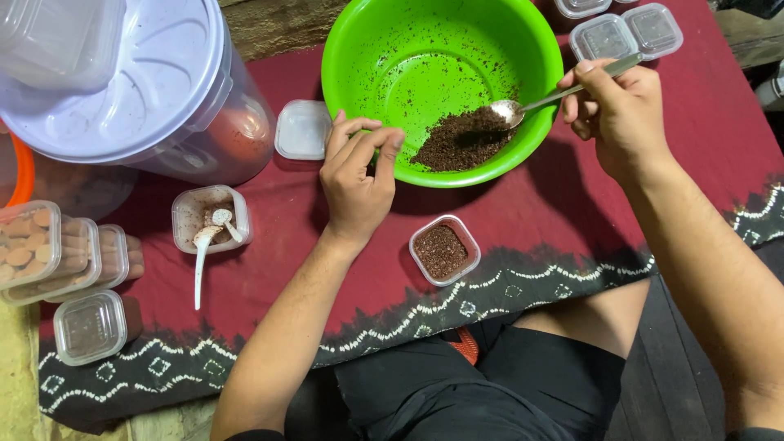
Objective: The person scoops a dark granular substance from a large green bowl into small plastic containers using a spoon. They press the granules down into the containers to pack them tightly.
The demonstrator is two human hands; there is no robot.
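Right hand (621,110) pinches a spoon (523,106) in the crumbs (461,140); left hand (357,175), fingers curled, seemingly tips the top-centre bowl (367,49). A slip could spill crumbs.

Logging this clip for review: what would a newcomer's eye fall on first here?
The bright green bowl at top centre, with a heap of dark brown crumbs at its near side. The right hand dips a metal spoon into the heap while the left hand grips the rim. Below sits a small filled tub on the maroon cloth.
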